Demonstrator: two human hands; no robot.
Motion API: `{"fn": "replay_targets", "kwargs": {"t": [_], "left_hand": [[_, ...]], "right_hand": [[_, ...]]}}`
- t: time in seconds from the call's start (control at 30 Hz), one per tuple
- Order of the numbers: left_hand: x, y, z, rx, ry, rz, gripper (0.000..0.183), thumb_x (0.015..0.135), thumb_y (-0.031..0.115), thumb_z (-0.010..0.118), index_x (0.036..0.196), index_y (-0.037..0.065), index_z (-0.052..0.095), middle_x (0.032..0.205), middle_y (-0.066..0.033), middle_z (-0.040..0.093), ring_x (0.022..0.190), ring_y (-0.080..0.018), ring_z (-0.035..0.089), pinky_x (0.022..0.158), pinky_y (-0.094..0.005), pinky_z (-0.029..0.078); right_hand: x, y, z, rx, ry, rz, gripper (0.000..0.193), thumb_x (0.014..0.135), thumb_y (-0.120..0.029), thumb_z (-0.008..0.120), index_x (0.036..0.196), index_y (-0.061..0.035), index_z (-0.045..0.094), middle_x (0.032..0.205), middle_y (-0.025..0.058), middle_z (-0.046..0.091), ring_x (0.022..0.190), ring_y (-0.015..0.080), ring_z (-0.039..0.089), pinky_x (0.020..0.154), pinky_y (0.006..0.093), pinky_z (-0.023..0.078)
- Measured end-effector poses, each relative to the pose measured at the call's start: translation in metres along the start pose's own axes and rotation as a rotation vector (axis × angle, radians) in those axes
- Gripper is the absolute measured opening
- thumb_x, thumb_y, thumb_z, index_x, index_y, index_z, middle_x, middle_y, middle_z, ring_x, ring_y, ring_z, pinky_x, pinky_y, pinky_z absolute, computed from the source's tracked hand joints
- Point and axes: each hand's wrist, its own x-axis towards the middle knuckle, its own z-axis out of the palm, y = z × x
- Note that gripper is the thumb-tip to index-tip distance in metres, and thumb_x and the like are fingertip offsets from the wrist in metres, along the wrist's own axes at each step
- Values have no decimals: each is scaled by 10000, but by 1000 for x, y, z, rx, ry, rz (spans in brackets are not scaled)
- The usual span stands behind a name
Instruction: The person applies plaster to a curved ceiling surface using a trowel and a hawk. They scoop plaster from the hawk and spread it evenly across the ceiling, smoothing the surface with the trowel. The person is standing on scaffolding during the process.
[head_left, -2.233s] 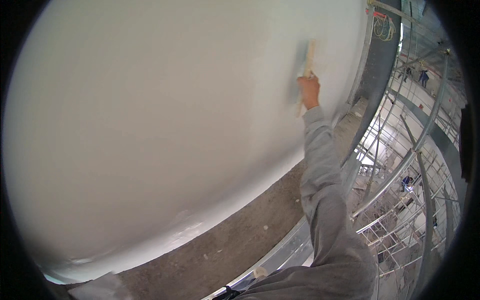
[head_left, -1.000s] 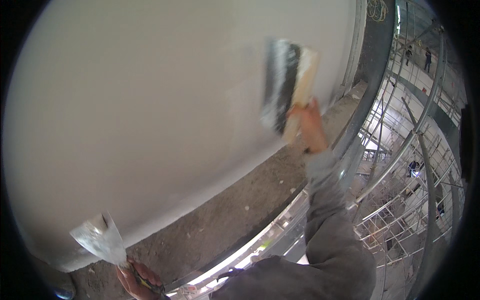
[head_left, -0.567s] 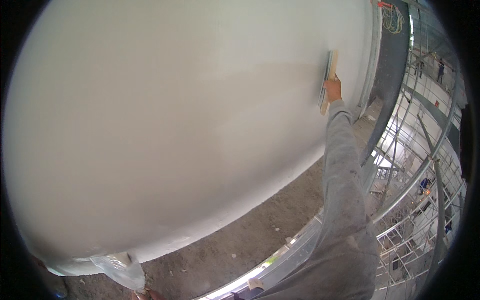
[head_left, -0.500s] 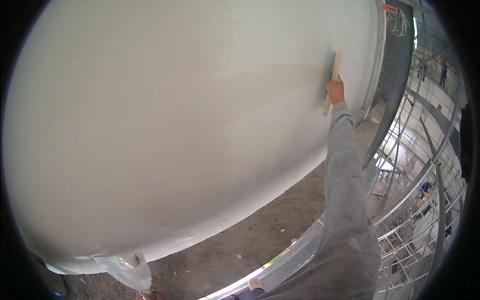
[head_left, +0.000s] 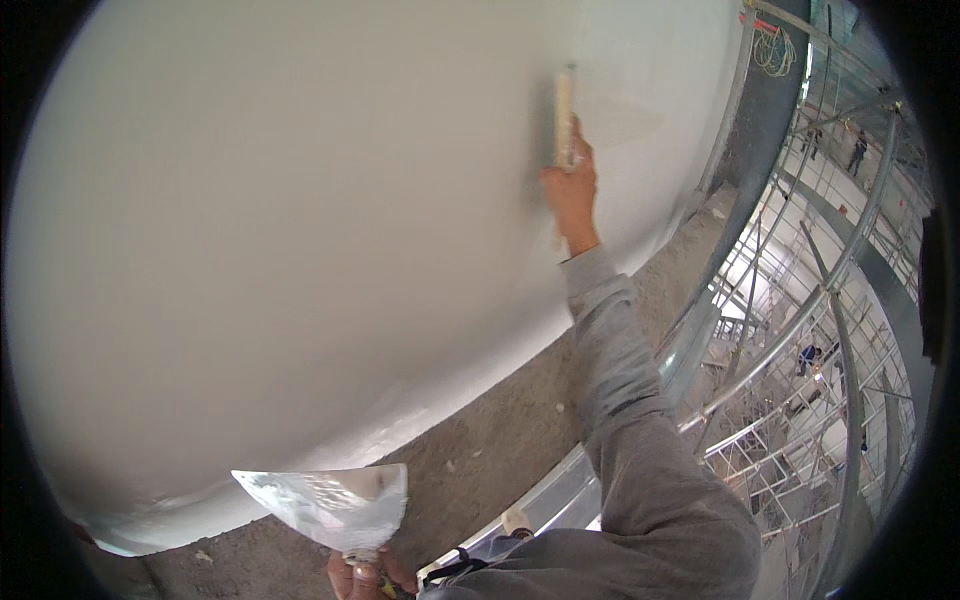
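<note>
My right hand (head_left: pixel 573 200) grips a long, narrow skimming blade (head_left: pixel 563 110) with a pale back edge. The blade stands nearly upright against the smooth white wall (head_left: pixel 300 250), in the upper middle of the view. Low in the picture, my left hand (head_left: pixel 356 578) is closed around the handle of a wide putty knife (head_left: pixel 335 505). Its metal face, smeared with whitish material, points up and away from me, in front of the wall's bottom edge. My fingers hide most of that handle.
A rough concrete ledge (head_left: pixel 480 440) runs below the wall. On the right, metal scaffold tubes (head_left: pixel 790 350) rise beside a deep drop, with people (head_left: pixel 808 358) far below. Coiled cable (head_left: pixel 773 50) hangs at the upper right. A metal platform edge (head_left: pixel 560 495) lies beneath my right arm.
My right hand has swept the skimming blade leftward along the wall. My left hand has come up and to the right, bringing the putty knife further into view.
</note>
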Motion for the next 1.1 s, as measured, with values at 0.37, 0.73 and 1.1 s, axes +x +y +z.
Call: {"fn": "replay_targets", "kwargs": {"t": [0.37,0.73,1.1], "left_hand": [[2,12,-25,83,-150,170,442,861,354,551,977,-62,458,539,-102,504,369,-164,489,330,-257,387],[-4,44,-9,202,-296,197,442,905,357,502,1048,-59,456,649,-79,542,512,-133,513,486,-241,401],[19,69,-32,1001,75,959,442,786,34,530,1210,-5,412,805,-118,529,676,-218,524,584,-301,430]], "right_hand": [[-176,-174,-49,489,-440,421,396,672,15,527,1064,53,557,1077,169,585,990,257,570,879,354,454],[-205,-154,-121,734,-805,-57,480,708,-64,668,1152,-4,496,1054,116,582,888,210,589,734,322,507],[-240,-208,-96,982,-820,1032,140,710,-52,597,838,-28,546,698,61,538,641,149,585,536,285,494]]}}
